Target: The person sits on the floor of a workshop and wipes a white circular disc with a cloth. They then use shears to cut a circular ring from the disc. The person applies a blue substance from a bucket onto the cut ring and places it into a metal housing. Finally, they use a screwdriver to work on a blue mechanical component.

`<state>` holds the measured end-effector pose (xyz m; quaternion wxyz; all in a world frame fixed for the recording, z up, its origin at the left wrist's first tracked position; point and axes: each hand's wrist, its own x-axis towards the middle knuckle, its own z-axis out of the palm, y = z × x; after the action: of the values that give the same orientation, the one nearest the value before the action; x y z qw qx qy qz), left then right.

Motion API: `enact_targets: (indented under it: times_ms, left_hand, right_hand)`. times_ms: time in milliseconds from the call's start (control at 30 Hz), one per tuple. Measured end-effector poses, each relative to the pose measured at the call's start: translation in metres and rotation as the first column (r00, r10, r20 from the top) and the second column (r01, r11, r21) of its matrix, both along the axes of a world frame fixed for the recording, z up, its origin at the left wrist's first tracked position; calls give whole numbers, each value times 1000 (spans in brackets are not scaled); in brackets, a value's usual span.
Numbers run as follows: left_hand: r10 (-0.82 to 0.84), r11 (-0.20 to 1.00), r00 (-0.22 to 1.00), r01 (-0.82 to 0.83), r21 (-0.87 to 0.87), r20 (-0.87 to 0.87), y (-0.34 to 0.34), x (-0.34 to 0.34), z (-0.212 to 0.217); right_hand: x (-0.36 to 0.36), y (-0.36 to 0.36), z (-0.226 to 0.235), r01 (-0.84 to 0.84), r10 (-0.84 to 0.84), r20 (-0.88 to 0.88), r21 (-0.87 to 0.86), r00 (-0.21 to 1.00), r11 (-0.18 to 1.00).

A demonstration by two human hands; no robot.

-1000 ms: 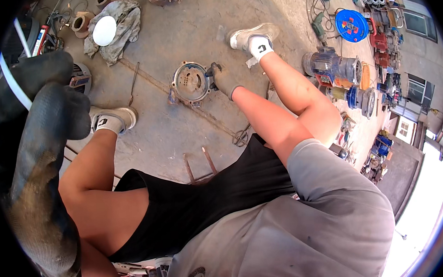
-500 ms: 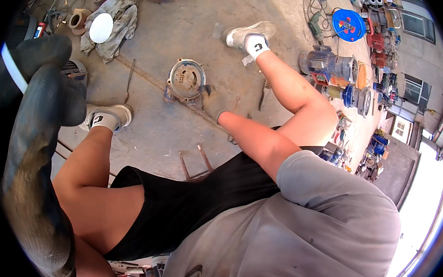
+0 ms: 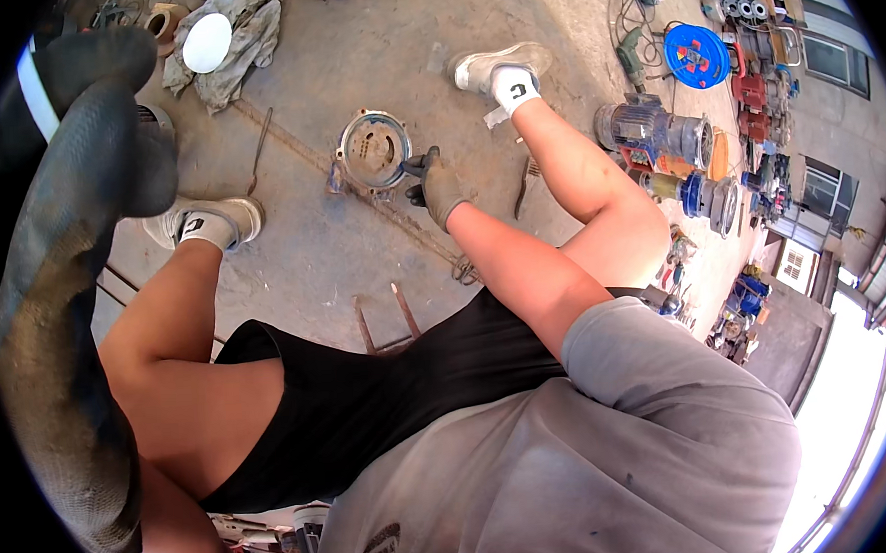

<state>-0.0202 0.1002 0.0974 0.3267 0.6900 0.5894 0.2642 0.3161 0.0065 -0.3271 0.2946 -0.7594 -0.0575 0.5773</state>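
A round metal end cover (image 3: 376, 152) with a bright rim and slots in its face lies on the concrete floor in front of me. Beside its right rim is my right hand (image 3: 442, 188) in a dirty grey glove with dark fingertips. The fingers are apart, and one reaches to the rim; I see nothing held in them. My left hand (image 3: 95, 144), also gloved, is raised very close at the left edge with its fingers curled. A pale strip (image 3: 37, 92) shows by those fingers. What they close on is hidden.
My shoes stand either side of the cover. A thin rod (image 3: 261, 151) lies by the left one, a brush (image 3: 526, 184) near the right leg. A rag (image 3: 255, 31) lies far left. To the right are an electric motor (image 3: 653, 130), a green drill (image 3: 631, 56) and a blue reel (image 3: 697, 56).
My right hand, blurred low by the cover before, now shows plainly at its right side, with fingers reaching to the rim. My left hand stays raised, having shifted only slightly.
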Motion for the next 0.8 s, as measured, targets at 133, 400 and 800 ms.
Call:
enact_targets:
  times_ms: [133,400,800]
  left_hand:
    - [3,1000,1000,-3,4,-20,-2,-5,4]
    - [-15,1000,996,16,11,-85,-6,-8,5]
    - [-50,998,992,54,27,-118,-2,-6,2]
  right_hand:
    - [6,-5,-13,-58,56,50,26,997,998]
    - [-20,19,17,-791,823,313,-259,474,554]
    - [-43,150,3,334,-478,-445,-365,757,869]
